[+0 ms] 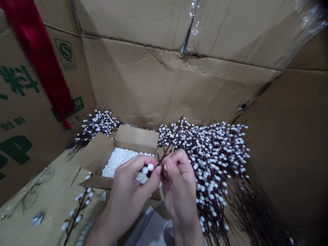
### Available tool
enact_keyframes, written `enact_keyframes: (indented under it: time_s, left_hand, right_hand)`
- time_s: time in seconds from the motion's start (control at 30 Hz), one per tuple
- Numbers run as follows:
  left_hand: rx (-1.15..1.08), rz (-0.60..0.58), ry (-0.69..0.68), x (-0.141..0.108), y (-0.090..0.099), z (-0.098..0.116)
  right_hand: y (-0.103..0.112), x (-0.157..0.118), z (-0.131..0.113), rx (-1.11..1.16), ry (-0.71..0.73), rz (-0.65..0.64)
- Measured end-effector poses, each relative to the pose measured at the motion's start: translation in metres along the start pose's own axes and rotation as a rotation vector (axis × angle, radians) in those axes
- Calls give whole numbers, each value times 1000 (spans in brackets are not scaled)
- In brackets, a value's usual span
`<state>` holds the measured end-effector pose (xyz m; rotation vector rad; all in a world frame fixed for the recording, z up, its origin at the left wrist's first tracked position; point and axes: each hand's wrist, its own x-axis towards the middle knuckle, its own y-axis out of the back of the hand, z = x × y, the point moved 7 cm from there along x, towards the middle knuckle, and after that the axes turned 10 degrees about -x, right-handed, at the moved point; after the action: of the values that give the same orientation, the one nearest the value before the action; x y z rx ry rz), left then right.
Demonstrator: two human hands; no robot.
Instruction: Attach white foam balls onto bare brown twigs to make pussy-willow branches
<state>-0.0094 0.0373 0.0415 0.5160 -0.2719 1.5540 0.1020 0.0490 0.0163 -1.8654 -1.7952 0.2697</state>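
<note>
Both hands work close together, fingers curled and almost meeting. The left hand (pixel 131 188) is closed on a short brown artificial twig (pixel 162 157), with two white foam berries (pixel 148 168) showing just beside its fingers. The right hand (pixel 179 184) pinches the same twig from the other side, between thumb and fingertips, though the fingers hide exactly how it is gripped. Directly beyond the hands stands an open cardboard carton (pixel 136 138), its flaps up and its inside heaped with loose white foam balls (pixel 122 161). Just right of the right hand, a large mass of finished berry sprays (pixel 219 157) lies piled, its dark stems trailing down past that hand. A smaller bunch of sprays (pixel 95 129) lies beyond the carton, to the far left of the hands. Below and left of the left hand, a single berry sprig (pixel 78 211) and a pair of clear-framed eyeglasses (pixel 24 200) lie on a cardboard sheet (pixel 54 185). A strand of pale beads (pixel 82 236) shows by the left wrist. Well beyond the hands rise cardboard walls (pixel 165 80) printed in green characters, with a red ribbon (pixel 34 50) hanging at upper left.
</note>
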Motion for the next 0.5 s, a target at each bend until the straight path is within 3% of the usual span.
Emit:
enact_keyframes:
  time_s: [0.2, 0.5]
  left_hand:
    - [-18, -25, 2, 1, -2, 1]
    - [-71, -77, 36, -2, -6, -3]
  right_hand:
    - [2, 0, -1, -7, -31, 33]
    - [2, 1, 7, -9, -144, -44]
